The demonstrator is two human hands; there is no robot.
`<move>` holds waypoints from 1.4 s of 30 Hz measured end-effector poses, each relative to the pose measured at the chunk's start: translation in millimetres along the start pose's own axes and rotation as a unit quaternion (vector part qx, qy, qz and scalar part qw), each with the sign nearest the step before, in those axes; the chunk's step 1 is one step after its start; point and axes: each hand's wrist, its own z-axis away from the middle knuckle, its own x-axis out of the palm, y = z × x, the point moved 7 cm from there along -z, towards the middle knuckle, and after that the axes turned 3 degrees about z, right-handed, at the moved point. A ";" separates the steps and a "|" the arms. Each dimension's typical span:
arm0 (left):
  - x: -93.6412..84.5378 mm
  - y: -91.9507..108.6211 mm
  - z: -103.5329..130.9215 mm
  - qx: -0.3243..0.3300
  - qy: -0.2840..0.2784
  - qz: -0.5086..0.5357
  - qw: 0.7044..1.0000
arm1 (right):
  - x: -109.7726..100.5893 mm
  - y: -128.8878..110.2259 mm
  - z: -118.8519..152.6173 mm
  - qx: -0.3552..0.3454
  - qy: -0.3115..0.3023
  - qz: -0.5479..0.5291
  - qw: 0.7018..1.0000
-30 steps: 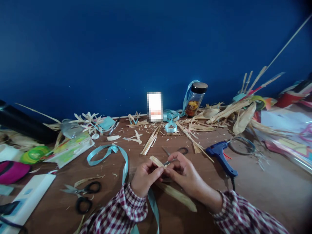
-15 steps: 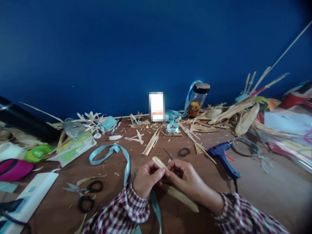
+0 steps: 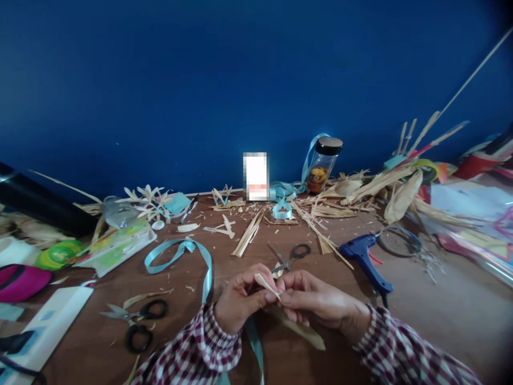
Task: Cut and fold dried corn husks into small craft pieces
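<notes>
Between both hands, near the front middle of the table, is a pale strip of dried husk. My left hand pinches it from the left. My right hand has its fingertips closed on the strip's right end, touching those of the left. A longer husk piece slants down to the right under my hands. Just beyond my fingers lie scissors with dark handles. A light blue ribbon curls on the table to the left and passes below my left hand.
Open scissors and a white power strip lie at left. On the right are a blue glue gun and a wire coil. A jar and husks stand along the back.
The strip between my fingers has turned to show a narrower edge. My right fingers have shifted and spread slightly lower. The whole view has moved a little.
</notes>
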 end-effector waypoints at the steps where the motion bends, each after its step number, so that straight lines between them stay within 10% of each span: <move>1: -4.6 -1.7 -0.3 -0.009 0.028 0.002 1.000 | -5.9 -5.9 0.5 -0.023 0.040 0.053 0.998; 3: -16.7 -5.9 -0.1 -0.039 0.107 0.027 0.993 | -23.7 -26.4 6.8 -0.089 0.167 0.217 0.958; 5: -28.1 -10.5 1.5 -0.073 0.189 0.076 0.976 | -36.2 -50.8 18.8 -0.142 0.281 0.414 0.854; 9: -39.1 -17.1 2.1 -0.114 0.268 0.166 0.942 | -39.5 -64.6 26.1 -0.130 0.272 0.643 0.704; 26: -52.4 -22.2 1.0 -0.159 0.326 0.371 0.855 | -48.0 -47.8 29.4 -0.052 0.236 0.721 0.650; 31: -56.3 -19.7 0.2 -0.137 0.324 0.357 0.865 | -48.7 -52.9 28.1 -0.074 0.257 0.626 0.732; 37: -58.9 -22.1 -2.3 -0.113 0.304 0.375 0.869 | -26.8 -39.4 14.3 -0.105 0.194 0.314 0.923; 42: -56.4 -23.8 -3.6 -0.123 0.297 0.381 0.867 | -2.9 -13.1 1.1 -0.061 0.098 0.130 0.985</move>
